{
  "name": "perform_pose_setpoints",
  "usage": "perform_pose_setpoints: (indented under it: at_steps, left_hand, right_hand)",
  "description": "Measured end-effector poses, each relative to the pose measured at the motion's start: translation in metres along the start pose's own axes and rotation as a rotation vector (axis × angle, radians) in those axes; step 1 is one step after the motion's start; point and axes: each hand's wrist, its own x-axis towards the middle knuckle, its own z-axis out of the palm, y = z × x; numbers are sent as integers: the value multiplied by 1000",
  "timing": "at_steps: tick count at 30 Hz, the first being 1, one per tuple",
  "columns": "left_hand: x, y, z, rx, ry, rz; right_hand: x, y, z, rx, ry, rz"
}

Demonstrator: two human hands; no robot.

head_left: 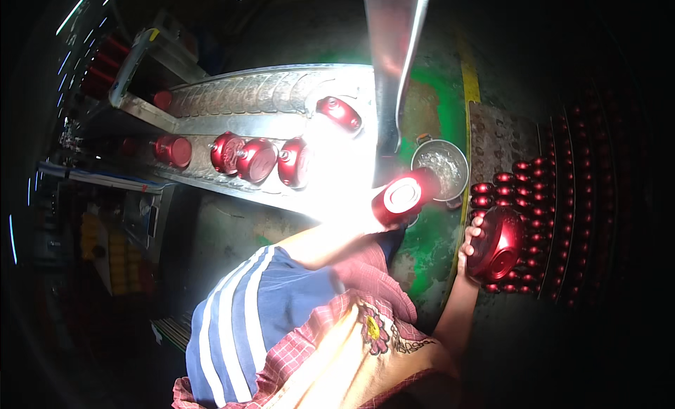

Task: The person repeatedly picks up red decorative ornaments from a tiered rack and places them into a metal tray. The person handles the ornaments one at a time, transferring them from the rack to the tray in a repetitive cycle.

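Note:
My left forearm reaches to a shiny red pot (388, 202) with a bright round glare on its base. My left hand (367, 218) is at the pot's near side, its fingers mostly lost in glare, and the pot appears held there, tilted. My right hand (470, 244) is closed on the rim of a second red pot (503, 246), which is tipped on its side, fingers curled over the edge. Both pots are held apart from each other. Beyond the left-hand pot, a grey metal pot (420, 159) with side handles has a shiny, rough-looking inside.
A two-lane conveyor (232, 124) at left carries several red pots (256, 161), one more pot (339, 113) in its far lane. A metal panel (397, 50) hangs ahead. Rows of red pots (538, 198) fill the right side, beside a yellow floor line (469, 78).

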Motion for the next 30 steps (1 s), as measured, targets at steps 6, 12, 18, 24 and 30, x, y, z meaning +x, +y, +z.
perform_pose_setpoints:
  at_steps: [6, 12, 18, 24, 30]
  left_hand:
    - [-184, 123, 55, 647, 104, 298]
    - [-253, 281, 114, 1327, 440, 967]
    - [-218, 460, 112, 2103, 967, 1135]
    - [-130, 562, 66, 2285, 1081, 981]
    - [-131, 567, 43, 2322, 1089, 855]
  right_hand:
    - [-89, 60, 3, -298, 478, -37]
    - [-71, 108, 26, -661, 729, -222]
    - [57, 241, 46, -1131, 546, -303]
    - [225, 383, 32, -1912, 519, -294]
    - [368, 491, -45, -2259, 347, -147]
